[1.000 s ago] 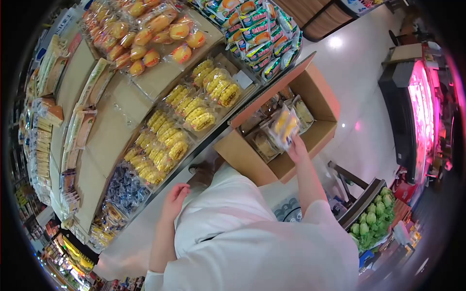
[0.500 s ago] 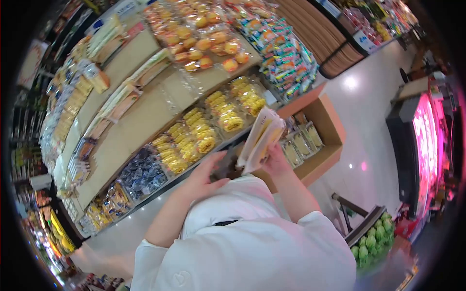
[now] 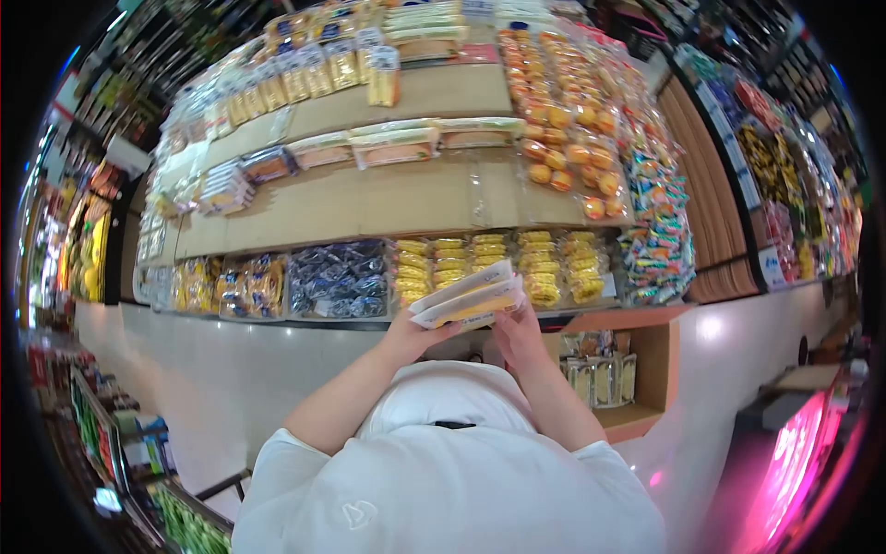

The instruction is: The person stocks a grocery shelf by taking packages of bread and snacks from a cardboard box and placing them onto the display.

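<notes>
A flat stack of clear packs with yellow cakes [image 3: 466, 295] is held level in front of me, just before the lowest shelf. My left hand [image 3: 406, 337] grips its left end from below. My right hand [image 3: 517, 334] grips its right end. Behind the stack lie rows of the same yellow cake packs [image 3: 544, 263] on the bottom shelf. Below my right arm stands an open cardboard box [image 3: 646, 369] with more packs upright inside.
Tiered cardboard shelves [image 3: 369, 198] rise ahead with long bare stretches in the middle tier, dark blue packs [image 3: 340, 277] at lower left, orange buns [image 3: 563, 120] at upper right. A glossy white floor [image 3: 212, 369] runs below. A pink-lit chiller [image 3: 794, 452] glows at lower right.
My right hand lifted packs out of the box and brought them up to the shelf. My left hand came up and took the other end. My view swung up toward the shelves.
</notes>
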